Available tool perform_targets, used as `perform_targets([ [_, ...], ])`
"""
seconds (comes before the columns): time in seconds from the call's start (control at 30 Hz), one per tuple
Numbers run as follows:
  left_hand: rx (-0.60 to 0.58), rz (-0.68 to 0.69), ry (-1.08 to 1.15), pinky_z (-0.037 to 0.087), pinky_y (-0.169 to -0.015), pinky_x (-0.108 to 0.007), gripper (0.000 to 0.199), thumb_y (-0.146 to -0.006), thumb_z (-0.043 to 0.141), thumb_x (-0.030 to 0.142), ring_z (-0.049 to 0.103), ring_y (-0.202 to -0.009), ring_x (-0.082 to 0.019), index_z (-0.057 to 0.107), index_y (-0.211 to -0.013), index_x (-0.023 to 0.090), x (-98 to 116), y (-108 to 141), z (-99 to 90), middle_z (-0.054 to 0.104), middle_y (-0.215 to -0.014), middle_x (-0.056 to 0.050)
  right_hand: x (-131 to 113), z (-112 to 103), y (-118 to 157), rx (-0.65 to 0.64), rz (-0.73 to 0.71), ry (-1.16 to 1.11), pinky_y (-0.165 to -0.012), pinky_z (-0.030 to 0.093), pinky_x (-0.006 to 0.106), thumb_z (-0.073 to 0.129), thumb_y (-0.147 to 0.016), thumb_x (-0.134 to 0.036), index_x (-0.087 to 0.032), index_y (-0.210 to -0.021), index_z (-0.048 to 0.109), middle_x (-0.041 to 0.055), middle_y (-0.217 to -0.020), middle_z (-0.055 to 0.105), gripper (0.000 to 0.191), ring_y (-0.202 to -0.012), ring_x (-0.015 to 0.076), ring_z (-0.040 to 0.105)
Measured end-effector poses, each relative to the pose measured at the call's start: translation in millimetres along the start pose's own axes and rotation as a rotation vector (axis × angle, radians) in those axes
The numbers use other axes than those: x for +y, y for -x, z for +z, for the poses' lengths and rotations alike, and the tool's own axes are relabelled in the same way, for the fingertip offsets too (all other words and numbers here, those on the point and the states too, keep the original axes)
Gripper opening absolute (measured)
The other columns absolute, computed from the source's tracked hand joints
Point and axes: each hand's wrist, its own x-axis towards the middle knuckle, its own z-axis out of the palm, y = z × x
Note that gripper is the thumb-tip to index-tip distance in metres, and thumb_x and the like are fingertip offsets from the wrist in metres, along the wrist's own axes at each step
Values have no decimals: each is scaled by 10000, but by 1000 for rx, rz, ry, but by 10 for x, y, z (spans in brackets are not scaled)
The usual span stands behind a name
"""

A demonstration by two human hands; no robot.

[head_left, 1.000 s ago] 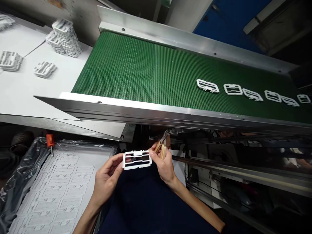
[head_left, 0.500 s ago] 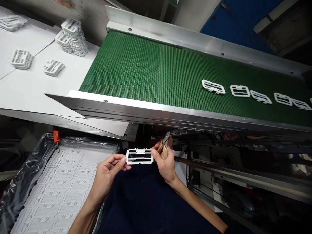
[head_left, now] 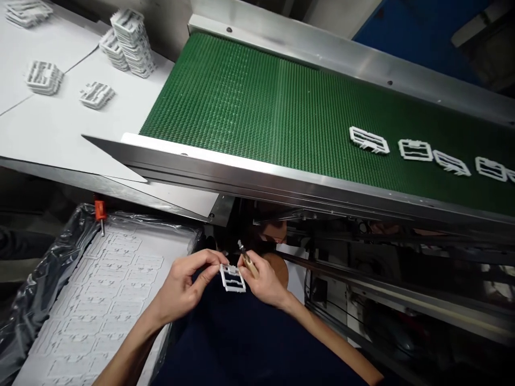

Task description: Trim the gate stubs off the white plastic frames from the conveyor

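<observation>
Right up close, the left hand (head_left: 185, 287) is pinching a white plastic frame (head_left: 232, 278) between thumb and fingertips, with the fingers curled rather than spread. The frame sits tilted just off those fingertips, right between both hands and over a dark navy lap (head_left: 225, 338). The right hand (head_left: 263, 281) is closed around a pair of small cutters (head_left: 248, 262) with tan handles, and its fingers (head_left: 244, 261) are right up against the frame's top corner. Can't tell if the cutter tips are actually biting the plastic, since it's too small to see.

Down to the left is a bin lined with a black plastic bag (head_left: 48, 289), packed with white frame shapes (head_left: 107, 305) laid flat in overlapping rows. There are way too many to count, and I can't tell if they're loose or one sheet. One orange clip (head_left: 100, 210) sits at its far corner.

Past that, a steel conveyor rail (head_left: 257, 174) runs along a green studded belt (head_left: 249, 107). The belt carries five white frames (head_left: 414, 150), the last one cut off at the edge of the view. Over to the left, a white sheet-covered table (head_left: 44, 123) holds five piles of frames (head_left: 131, 43), two of them stacked tall.
</observation>
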Motion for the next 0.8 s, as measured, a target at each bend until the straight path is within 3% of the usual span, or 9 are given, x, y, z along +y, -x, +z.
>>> perform_targets([
  [0.13, -122, -17, -33, 432, -750, -233, 107, -891, 478, 180, 588, -838, -144, 561, -824, 184, 43, 2, 51, 633, -891, -22, 1, -128, 95, -99, -49, 139, -712, 415, 250, 505, -818, -251, -197, -962, 508, 9, -878, 587, 155, -769, 135, 545],
  [0.27, -144, -36, -101, 417, -734, -212, 105, -897, 472, 198, 579, -833, -129, 554, -831, 197, 76, -22, 77, 627, -895, 0, -161, -497, 129, -87, -110, 339, -819, 397, 281, 557, -783, -244, -199, -1067, 500, 37, -1005, 578, 293, -905, 161, 529],
  [0.4, -178, -55, -139, 403, -687, -203, 103, -902, 460, 210, 567, -761, -110, 543, -841, 204, 102, -67, 68, 616, -841, 22, -388, -792, 174, -213, -156, 632, -843, 362, 320, 564, -713, -190, -203, -1076, 513, 38, -991, 575, 367, -918, 185, 503],
  [0.57, -206, -57, -164, 392, -678, -212, 122, -909, 439, 219, 558, -738, -111, 534, -834, 205, 130, -98, 90, 612, -819, 25, -592, -864, 183, -340, -161, 877, -816, 346, 343, 528, -680, -188, -184, -1108, 502, 54, -939, 554, 429, -869, 197, 481],
  [0.8, -210, -70, -179, 382, -673, -230, 145, -913, 418, 219, 550, -730, -120, 506, -800, 198, 166, -100, 116, 594, -793, 20, -825, -918, 107, -408, -217, 1092, -851, 327, 371, 489, -692, -208, -163, -1037, 505, 64, -908, 523, 348, -850, 201, 467],
])
